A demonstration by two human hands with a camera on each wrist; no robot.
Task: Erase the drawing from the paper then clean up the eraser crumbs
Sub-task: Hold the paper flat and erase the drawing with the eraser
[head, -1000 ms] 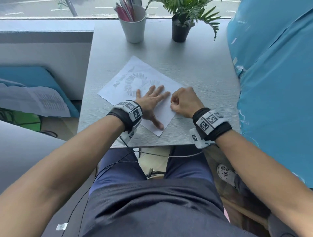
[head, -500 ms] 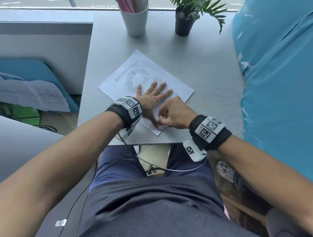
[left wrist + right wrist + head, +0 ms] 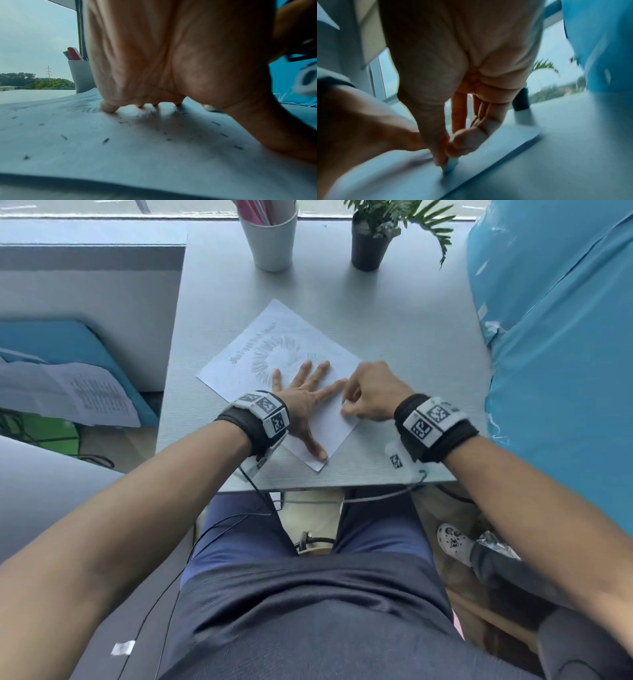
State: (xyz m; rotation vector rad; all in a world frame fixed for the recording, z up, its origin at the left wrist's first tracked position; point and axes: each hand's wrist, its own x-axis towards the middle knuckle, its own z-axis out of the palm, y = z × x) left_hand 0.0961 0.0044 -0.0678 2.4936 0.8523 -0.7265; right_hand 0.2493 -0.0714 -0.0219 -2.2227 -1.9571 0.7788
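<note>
A white sheet of paper [image 3: 239, 364] lies at an angle on the grey desk [image 3: 394, 320], with a ring of pencil strokes [image 3: 270, 356] on its far half. My left hand [image 3: 305, 398] lies flat on the paper with fingers spread, pressing it down. Dark eraser crumbs [image 3: 105, 140] are scattered over the paper [image 3: 85, 155] under that hand [image 3: 154, 67]. My right hand [image 3: 370, 395] is at the sheet's right edge and pinches a small pale eraser [image 3: 451, 164] between thumb and fingertips, its end down on the paper [image 3: 496, 143].
A white cup of pens [image 3: 272, 237] and a small potted plant [image 3: 373, 241] stand at the desk's far edge. A blue covered mass [image 3: 565, 354] borders the right side. The desk's near edge [image 3: 342, 486] is just behind my wrists.
My right hand with the eraser has moved from the paper's near corner beside my left thumb up and right to the right edge. My left hand still presses the paper.
</note>
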